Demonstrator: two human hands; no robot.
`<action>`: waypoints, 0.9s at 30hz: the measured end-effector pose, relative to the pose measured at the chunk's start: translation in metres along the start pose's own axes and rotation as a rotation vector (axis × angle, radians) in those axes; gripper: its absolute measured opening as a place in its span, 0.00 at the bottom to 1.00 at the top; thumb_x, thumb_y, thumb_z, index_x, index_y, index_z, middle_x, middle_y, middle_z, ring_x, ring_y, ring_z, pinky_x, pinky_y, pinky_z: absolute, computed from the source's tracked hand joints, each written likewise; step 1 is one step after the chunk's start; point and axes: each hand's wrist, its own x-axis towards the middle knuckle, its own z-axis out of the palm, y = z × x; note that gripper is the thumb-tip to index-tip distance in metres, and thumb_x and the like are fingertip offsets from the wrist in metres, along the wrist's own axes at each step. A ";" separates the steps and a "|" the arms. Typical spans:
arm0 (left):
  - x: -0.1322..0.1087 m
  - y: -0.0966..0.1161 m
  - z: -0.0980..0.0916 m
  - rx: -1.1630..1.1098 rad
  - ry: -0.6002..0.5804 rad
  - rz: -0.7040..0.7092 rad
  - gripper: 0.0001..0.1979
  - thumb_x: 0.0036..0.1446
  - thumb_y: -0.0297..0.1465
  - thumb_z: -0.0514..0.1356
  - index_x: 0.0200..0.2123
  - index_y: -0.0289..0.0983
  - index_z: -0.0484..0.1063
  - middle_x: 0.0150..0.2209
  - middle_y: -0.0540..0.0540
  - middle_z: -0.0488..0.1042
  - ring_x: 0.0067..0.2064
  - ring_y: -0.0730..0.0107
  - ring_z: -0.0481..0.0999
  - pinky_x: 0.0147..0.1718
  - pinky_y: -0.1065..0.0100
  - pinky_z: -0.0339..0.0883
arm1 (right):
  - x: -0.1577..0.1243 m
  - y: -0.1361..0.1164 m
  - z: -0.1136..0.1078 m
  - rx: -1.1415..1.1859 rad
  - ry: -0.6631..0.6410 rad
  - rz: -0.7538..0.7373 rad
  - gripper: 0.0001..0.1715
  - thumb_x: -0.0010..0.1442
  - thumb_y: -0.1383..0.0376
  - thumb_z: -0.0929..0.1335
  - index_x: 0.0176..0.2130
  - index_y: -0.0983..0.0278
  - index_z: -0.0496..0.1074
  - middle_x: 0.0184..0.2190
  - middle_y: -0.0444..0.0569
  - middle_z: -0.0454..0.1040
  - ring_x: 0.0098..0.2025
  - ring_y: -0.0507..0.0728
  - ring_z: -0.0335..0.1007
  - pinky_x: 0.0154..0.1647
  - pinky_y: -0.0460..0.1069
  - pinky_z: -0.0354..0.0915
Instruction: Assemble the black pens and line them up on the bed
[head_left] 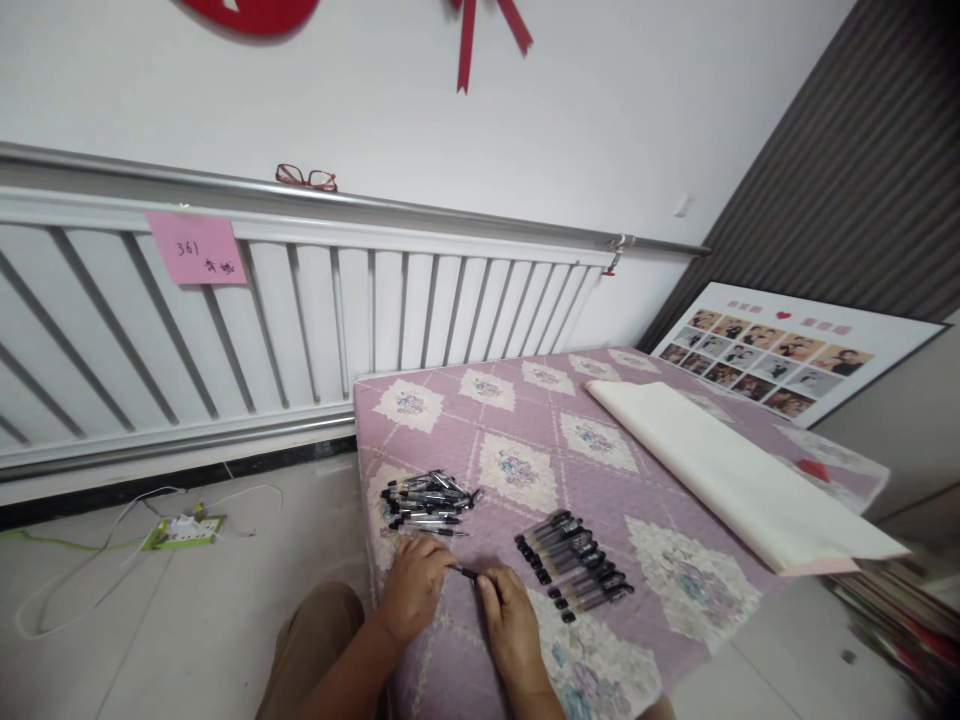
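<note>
A black pen (465, 572) spans the gap between my two hands above the purple bedspread. My left hand (415, 590) is closed round one end of it, and my right hand (513, 622) pinches the other end between thumb and fingers. The fingers hide both ends of the pen. Just beyond my left hand lies a jumbled pile of clear-barrelled pens (427, 497) with black parts. To the right of my right hand, several capped pens (574, 560) lie side by side in a slanted row.
Floral bedspread (525, 425) covers the surface under the pens. A rolled cream sheet (720, 470) lies across its right side, before a photo board (772, 350). A white radiator (315, 320) runs along the wall, glasses (306, 178) above it. A power strip (185, 532) with cables sits on the floor.
</note>
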 end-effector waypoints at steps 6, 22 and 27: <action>0.000 -0.002 0.002 -0.011 -0.003 -0.010 0.14 0.59 0.27 0.51 0.42 0.45 0.74 0.42 0.48 0.73 0.46 0.63 0.68 0.49 0.59 0.57 | 0.001 0.000 0.000 0.022 -0.011 -0.020 0.13 0.62 0.57 0.62 0.35 0.61 0.71 0.34 0.50 0.75 0.39 0.58 0.71 0.42 0.53 0.67; 0.000 0.003 -0.001 -0.006 0.029 0.001 0.15 0.59 0.25 0.51 0.42 0.46 0.73 0.41 0.48 0.73 0.46 0.63 0.68 0.48 0.58 0.57 | 0.002 -0.001 -0.001 0.026 -0.016 0.015 0.15 0.62 0.56 0.61 0.33 0.61 0.72 0.33 0.50 0.75 0.37 0.59 0.71 0.41 0.53 0.68; 0.001 0.003 0.000 0.017 0.089 -0.084 0.16 0.58 0.23 0.51 0.40 0.46 0.74 0.41 0.49 0.73 0.45 0.63 0.69 0.48 0.58 0.57 | -0.002 0.009 0.004 0.080 0.087 0.108 0.19 0.61 0.54 0.62 0.43 0.63 0.72 0.42 0.55 0.77 0.44 0.60 0.73 0.47 0.55 0.68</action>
